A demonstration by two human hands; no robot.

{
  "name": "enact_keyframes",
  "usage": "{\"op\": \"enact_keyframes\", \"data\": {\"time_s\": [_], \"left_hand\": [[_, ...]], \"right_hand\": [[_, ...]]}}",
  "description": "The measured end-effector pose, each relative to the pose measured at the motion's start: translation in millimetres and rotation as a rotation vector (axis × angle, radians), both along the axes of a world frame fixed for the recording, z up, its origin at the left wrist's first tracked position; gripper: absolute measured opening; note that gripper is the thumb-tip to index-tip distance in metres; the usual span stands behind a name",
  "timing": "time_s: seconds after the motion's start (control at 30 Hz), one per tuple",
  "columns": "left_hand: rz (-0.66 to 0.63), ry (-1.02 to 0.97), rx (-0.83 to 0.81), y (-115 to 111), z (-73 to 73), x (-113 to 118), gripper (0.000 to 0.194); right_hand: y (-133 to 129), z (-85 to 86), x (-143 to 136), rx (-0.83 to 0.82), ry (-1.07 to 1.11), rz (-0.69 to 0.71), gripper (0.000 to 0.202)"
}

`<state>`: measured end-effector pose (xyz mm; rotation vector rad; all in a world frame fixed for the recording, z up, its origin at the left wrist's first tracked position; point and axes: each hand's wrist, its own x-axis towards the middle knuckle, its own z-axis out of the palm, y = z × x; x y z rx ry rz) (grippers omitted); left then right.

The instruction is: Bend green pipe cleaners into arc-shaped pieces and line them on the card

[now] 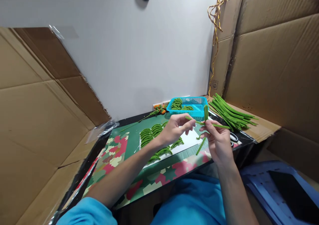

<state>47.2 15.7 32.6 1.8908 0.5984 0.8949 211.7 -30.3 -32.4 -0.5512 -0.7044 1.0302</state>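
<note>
My right hand (219, 142) pinches a green pipe cleaner (206, 111) whose folded loop stands upright above the fingertips. Other green lengths stick out sideways and downward from the same grip. To its left, my left hand (177, 128) has thumb and fingers closed on a green strand that runs across to the right hand. Beneath the hands lies a white sheet (188, 138), bearing rows of curved green pipe cleaner pieces (146, 137). Part of the sheet is hidden by my left hand and forearm.
A blue basket (200, 113) with coiled green pieces stands at the back. Right of it lies a bundle of straight green pipe cleaners (229, 115), near scissors (233, 137). Orange flowers (163, 111) lie left of the basket. Cardboard walls (279, 59) flank the table; a blue stool (264, 178) stands at right.
</note>
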Motion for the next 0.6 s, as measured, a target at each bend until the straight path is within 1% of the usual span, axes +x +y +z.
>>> {"op": "enact_keyframes", "data": {"time_s": [0.1,0.2,0.27,0.33,0.43,0.6], "left_hand": [[0.064,-0.036,0.080,1,6.2,-2,0.038],[0.103,-0.002,0.158,-1,9.8,-3,0.038],[0.127,0.029,0.204,-3,9.3,-2,0.037],[0.132,0.047,0.214,-5,6.7,-1,0.034],[0.136,0.045,0.178,-7,0.9,3,0.032],[0.119,0.084,0.143,-7,-4.2,7,0.033]], "right_hand": [[-2,2.1,-1,0.011,-0.115,0.065,0.026],[-4,2.8,0,0.029,-0.237,0.136,0.028],[-5,3.2,2,0.028,-0.305,0.154,0.030],[-5,4.0,4,0.012,-0.351,0.136,0.032],[-6,4.7,5,-0.012,-0.431,0.094,0.033],[-6,0.8,6,-0.005,-0.655,0.059,0.027]]}}
